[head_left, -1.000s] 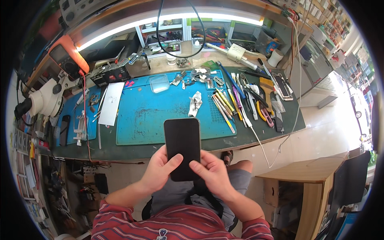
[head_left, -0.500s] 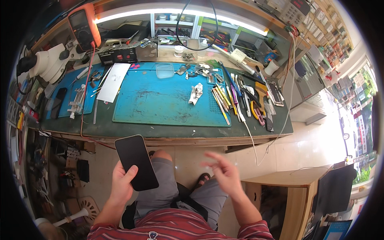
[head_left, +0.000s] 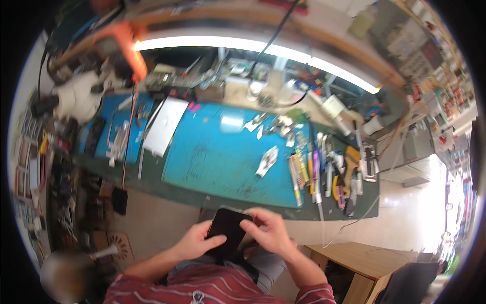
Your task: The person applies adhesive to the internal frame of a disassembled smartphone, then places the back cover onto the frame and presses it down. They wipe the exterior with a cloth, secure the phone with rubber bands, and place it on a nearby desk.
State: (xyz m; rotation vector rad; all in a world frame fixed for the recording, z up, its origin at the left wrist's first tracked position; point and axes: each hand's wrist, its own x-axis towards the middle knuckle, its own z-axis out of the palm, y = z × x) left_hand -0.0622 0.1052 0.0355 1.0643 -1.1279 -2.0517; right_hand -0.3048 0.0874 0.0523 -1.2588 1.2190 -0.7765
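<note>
A black smartphone (head_left: 229, 229), its dark screen up, is held over my lap just below the workbench's front edge. My left hand (head_left: 198, 240) wraps its left side, thumb lying on the screen. At the upper right corner my right hand (head_left: 265, 229) grips the phone too, thumb on its face and fingers behind the edge. Beyond the phone lies a blue work mat (head_left: 212, 157) with a crumpled white tissue (head_left: 267, 161) on it. The picture is blurred by motion, and the phone's back is hidden.
Brushes, pliers and other hand tools (head_left: 329, 172) crowd the bench's right side. A white sheet of paper (head_left: 166, 126) lies left of the mat, near a microscope (head_left: 78, 99). An orange multimeter (head_left: 126, 50) stands at the back left. A wooden cabinet (head_left: 364, 258) is at the lower right.
My right hand has come across to the phone and taken hold of it. The phone has moved right and lower with my left hand. The whole view has shifted and tilted.
</note>
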